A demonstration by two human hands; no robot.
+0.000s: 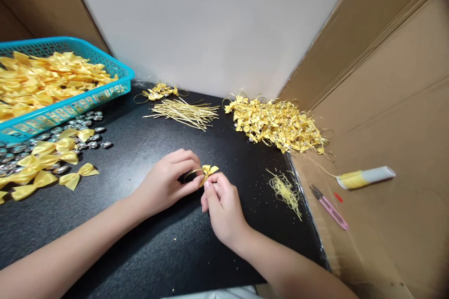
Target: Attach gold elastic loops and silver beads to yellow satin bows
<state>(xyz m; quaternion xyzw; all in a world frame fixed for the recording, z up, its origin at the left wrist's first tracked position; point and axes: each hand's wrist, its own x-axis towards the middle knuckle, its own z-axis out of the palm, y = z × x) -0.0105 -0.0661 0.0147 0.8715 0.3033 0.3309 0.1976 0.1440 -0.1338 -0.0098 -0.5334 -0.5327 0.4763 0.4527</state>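
Note:
My left hand [175, 176] and my right hand [222, 203] meet over the black table, both closed at the fingertips around one small yellow ribbon bow [209, 171]. A loop of gold cord [191, 173] runs from the bow and passes by the left fingers. My right thumb and forefinger pinch the bow's lower side. Exactly where the cord is fastened is hidden by the fingers. Beyond the hands lies a bundle of straight gold cords [184, 113]. To the right is a big heap of yellow bows with gold loops [275, 121].
A blue plastic basket [124, 74] full of yellow bows stands at the far left. Before it lie loose bows [44, 179] and silver beads [93, 145]. Thread scraps [286, 191] sit near the right edge; pink snips [329, 208] and a yellow thread spool [365, 177] rest on cardboard.

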